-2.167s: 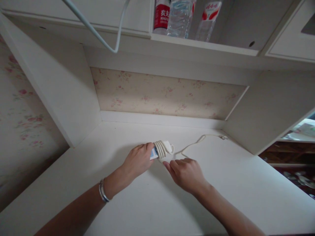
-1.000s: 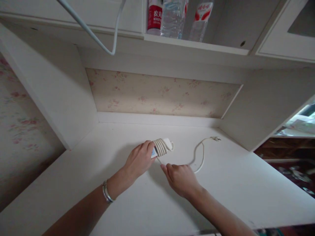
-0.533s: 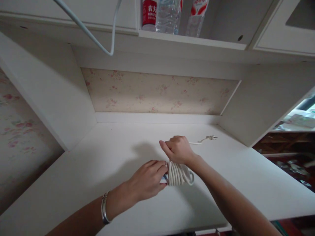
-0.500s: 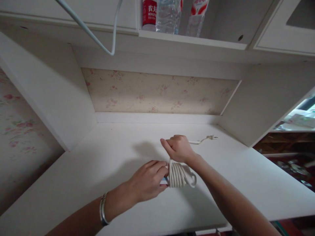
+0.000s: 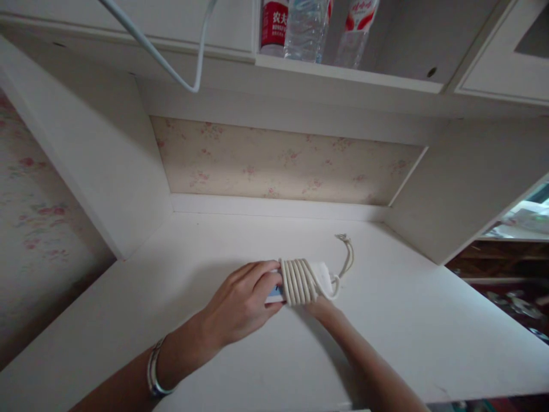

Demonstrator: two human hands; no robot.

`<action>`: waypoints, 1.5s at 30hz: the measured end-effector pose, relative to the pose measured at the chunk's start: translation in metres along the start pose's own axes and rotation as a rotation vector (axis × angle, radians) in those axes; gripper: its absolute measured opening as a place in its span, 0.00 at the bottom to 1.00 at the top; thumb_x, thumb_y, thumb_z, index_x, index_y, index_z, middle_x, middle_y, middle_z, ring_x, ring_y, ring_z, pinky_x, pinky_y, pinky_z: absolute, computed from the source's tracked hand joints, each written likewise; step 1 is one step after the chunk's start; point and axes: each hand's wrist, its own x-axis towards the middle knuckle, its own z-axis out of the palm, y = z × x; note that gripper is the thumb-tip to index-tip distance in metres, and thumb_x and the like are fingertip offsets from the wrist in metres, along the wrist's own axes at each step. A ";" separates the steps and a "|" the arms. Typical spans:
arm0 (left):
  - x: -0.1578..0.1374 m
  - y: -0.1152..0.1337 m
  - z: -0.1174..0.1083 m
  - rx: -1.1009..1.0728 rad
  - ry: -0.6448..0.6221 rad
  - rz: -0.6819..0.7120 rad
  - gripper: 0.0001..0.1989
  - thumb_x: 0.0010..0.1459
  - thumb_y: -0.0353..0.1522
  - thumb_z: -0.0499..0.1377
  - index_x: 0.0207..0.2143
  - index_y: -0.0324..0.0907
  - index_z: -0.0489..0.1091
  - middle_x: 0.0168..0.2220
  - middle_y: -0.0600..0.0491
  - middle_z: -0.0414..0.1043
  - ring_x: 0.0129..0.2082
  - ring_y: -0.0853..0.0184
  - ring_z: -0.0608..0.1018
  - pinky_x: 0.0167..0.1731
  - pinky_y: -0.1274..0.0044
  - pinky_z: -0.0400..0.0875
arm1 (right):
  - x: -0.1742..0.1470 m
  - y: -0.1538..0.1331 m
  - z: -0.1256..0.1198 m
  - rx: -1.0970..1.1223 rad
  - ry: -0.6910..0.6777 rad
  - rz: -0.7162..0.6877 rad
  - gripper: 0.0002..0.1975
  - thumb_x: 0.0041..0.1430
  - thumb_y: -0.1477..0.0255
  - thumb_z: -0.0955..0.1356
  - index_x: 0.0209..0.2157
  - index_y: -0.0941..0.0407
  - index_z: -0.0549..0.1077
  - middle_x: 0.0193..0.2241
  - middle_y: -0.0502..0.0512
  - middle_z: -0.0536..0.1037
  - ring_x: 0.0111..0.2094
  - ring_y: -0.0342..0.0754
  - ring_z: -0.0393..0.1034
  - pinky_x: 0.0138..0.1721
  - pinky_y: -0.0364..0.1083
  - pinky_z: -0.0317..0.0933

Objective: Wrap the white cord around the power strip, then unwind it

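My left hand (image 5: 242, 303) grips the left end of a white power strip (image 5: 321, 274) with a bit of blue on it, above the white desktop. A cream power cord (image 5: 297, 281) is wound in several side-by-side turns around the strip's middle, with a loop at its right end. My right hand (image 5: 322, 309) is behind and under the strip, at the lower edge of the coils; its fingers are hidden. The cord's free end, with a plug (image 5: 342, 236), hangs or lies beyond the strip on the right.
The white desktop (image 5: 206, 240) is bounded by side panels and a floral back wall. Above, a shelf holds plastic bottles (image 5: 304, 34). A pale cable (image 5: 171, 68) dangles at upper left. Cluttered shelves (image 5: 506, 274) stand at the right.
My right hand has moved from above the strip, where it pulled the cord up, down to beneath it. The plug end has swung leftward, and the strip has shifted slightly up and left.
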 end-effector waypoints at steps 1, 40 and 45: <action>0.002 -0.006 0.004 0.026 0.036 -0.017 0.14 0.54 0.30 0.60 0.44 0.42 0.65 0.49 0.48 0.68 0.49 0.63 0.72 0.50 0.71 0.68 | -0.005 -0.005 0.001 -0.018 -0.014 -0.012 0.19 0.65 0.67 0.55 0.31 0.55 0.75 0.23 0.54 0.76 0.24 0.46 0.69 0.29 0.43 0.57; -0.031 -0.033 0.056 0.147 -0.397 -0.636 0.20 0.55 0.44 0.54 0.48 0.47 0.60 0.43 0.50 0.72 0.41 0.56 0.75 0.35 0.70 0.68 | -0.042 -0.022 0.005 -0.243 0.126 -0.342 0.20 0.67 0.68 0.57 0.23 0.57 0.67 0.13 0.49 0.71 0.13 0.40 0.61 0.22 0.46 0.33; -0.025 -0.032 0.050 0.106 -0.384 -0.688 0.25 0.54 0.44 0.56 0.53 0.49 0.55 0.41 0.51 0.73 0.38 0.58 0.77 0.33 0.73 0.67 | -0.047 -0.020 0.007 -0.246 0.131 -0.296 0.19 0.67 0.68 0.57 0.22 0.57 0.66 0.13 0.48 0.71 0.13 0.40 0.61 0.21 0.46 0.33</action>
